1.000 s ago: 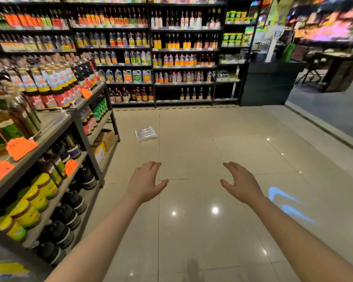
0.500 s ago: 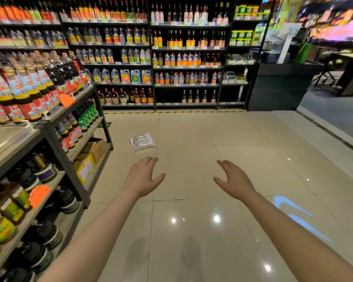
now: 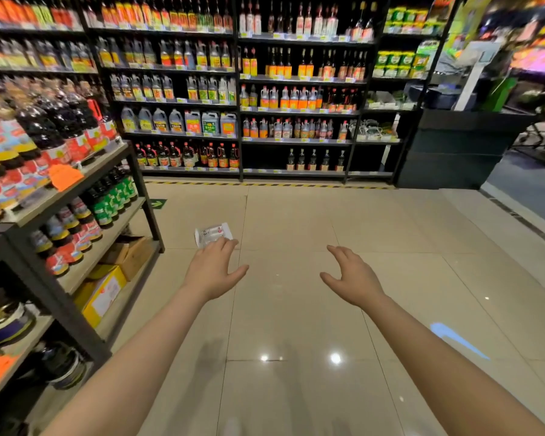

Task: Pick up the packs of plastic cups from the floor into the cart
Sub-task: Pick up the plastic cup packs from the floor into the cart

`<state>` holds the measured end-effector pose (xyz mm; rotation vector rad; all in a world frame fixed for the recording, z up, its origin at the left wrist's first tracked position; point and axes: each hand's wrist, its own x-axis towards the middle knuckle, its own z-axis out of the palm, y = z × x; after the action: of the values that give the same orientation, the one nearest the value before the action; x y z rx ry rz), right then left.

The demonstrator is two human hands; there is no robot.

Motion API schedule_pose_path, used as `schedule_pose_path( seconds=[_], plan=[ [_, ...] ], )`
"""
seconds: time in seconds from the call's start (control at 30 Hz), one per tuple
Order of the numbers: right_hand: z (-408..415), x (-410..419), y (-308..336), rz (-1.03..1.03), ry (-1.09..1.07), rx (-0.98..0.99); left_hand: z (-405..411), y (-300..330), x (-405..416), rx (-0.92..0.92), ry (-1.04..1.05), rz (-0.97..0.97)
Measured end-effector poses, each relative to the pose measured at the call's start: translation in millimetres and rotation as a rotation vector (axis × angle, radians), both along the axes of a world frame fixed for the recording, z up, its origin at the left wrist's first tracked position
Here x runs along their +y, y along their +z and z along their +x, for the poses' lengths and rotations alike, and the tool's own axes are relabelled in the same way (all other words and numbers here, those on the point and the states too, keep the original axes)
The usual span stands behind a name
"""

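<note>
Head view is showing the pack of cups (image 3: 213, 234) lying on the floor tiles (image 3: 296, 221) just past my left hand (image 3: 213, 272). I am keeping both hands — right hand (image 3: 353, 278) included — spread and empty; I am advising a low, two-sided reach.

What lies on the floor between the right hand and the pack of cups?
In the head view, only bare floor tile separates the right hand from the pack of cups.
</note>
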<state>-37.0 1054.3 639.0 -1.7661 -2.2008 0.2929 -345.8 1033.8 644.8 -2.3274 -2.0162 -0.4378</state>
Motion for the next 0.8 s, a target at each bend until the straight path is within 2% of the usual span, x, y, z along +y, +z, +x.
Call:
schedule_pose_path(
  seconds=[0.37,0.63,0.8],
  plan=[
    [-84.3,236.3,-3.6,-0.035,-0.070,0.024,-106.0,-6.9,253.5,0.011,-0.035,-0.072],
    [-132.5,381.8,-37.8,-0.127,-0.044,0.036,-151.1,-46.3,379.8,-0.033,0.013,-0.145],
    [-155.4,490.0,-68.7,-0.183,0.007,0.043,-177.4,-76.3,467.3,-0.063,0.115,-0.225]
  ],
)
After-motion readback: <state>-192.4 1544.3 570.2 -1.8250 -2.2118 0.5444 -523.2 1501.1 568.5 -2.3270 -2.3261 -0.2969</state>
